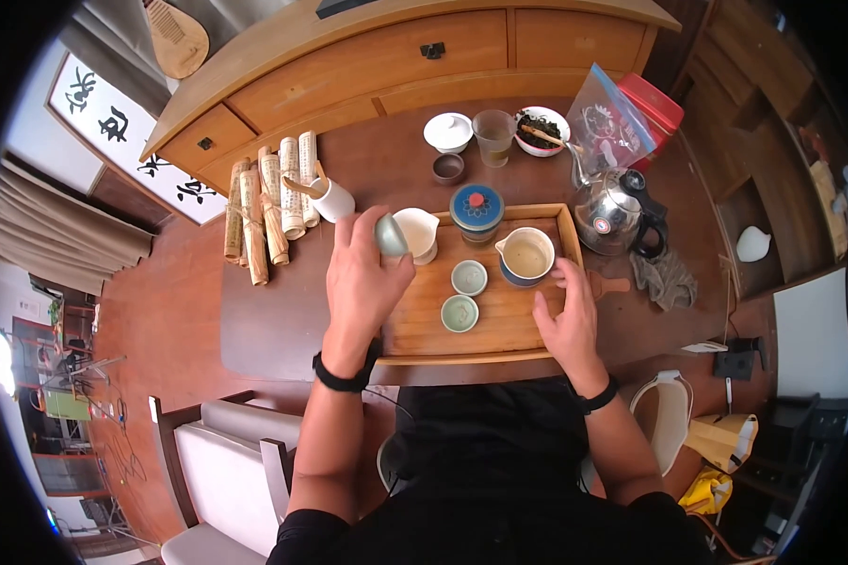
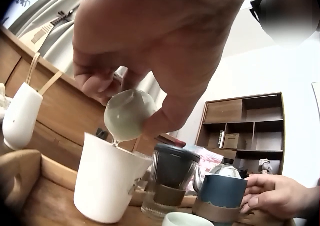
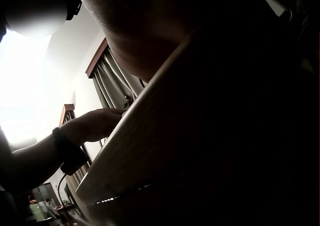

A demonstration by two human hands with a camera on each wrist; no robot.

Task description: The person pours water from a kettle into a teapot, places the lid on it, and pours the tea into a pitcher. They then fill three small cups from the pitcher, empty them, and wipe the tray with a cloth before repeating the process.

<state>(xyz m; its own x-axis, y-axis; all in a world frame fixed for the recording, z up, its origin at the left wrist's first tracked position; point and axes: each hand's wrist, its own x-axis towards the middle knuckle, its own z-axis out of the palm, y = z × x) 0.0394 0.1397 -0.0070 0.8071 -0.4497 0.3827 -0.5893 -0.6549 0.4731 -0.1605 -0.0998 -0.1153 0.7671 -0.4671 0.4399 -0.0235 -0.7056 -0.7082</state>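
Note:
My left hand (image 1: 363, 282) grips a small pale green teacup (image 1: 391, 235), tilted over the white pitcher (image 1: 419, 234) at the wooden tray's (image 1: 499, 344) left side. In the left wrist view, a thin trickle of liquid leaves the tilted teacup (image 2: 131, 115) above the white pitcher (image 2: 107, 181). Beside a blue-and-white pitcher (image 1: 527, 256) of pale tea, my right hand (image 1: 570, 320) has relaxed fingers, their tips close by its side. Two more green teacups (image 1: 469, 277) sit mid-tray, behind them a glass tea infuser with a blue lid (image 1: 477, 209). Table edge mostly fills the right wrist view.
A glass kettle (image 1: 612, 221) and a grey cloth (image 1: 667, 281) lie right of the tray. Behind it stand a white lidded bowl (image 1: 448, 133), a glass cup (image 1: 493, 137) and a bowl of tea leaves (image 1: 541, 130). Bamboo scrolls (image 1: 271, 202) and a white tool holder (image 1: 332, 201) are at left.

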